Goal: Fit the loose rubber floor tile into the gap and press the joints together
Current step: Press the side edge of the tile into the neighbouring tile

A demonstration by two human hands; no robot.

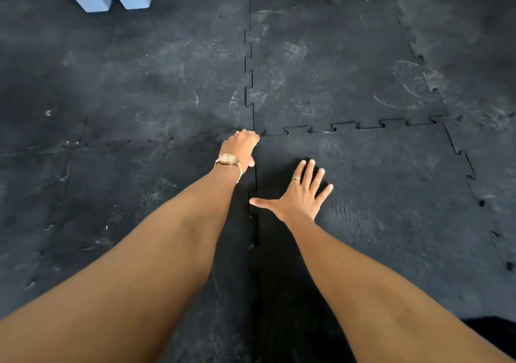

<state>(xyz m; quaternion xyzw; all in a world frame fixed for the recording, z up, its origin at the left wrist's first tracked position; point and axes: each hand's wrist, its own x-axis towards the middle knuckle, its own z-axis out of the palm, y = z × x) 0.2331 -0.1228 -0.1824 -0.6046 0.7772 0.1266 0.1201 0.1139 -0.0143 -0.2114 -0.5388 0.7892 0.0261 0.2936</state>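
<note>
I read this as the pressing step. My right hand [297, 192] lies flat, fingers spread, on the loose rubber floor tile [377, 203], already seated in the gap. My left hand [242, 146] is curled, knuckling its far-left corner. Next I'd work along the left joint [253, 217], which looks slightly proud. No containers in view.

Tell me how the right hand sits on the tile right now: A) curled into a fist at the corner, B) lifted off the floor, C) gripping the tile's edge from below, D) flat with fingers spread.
D: the right hand lies palm-down on the rubber floor tile with its fingers spread, while the left hand is the one curled at the corner where the joints meet.
</note>
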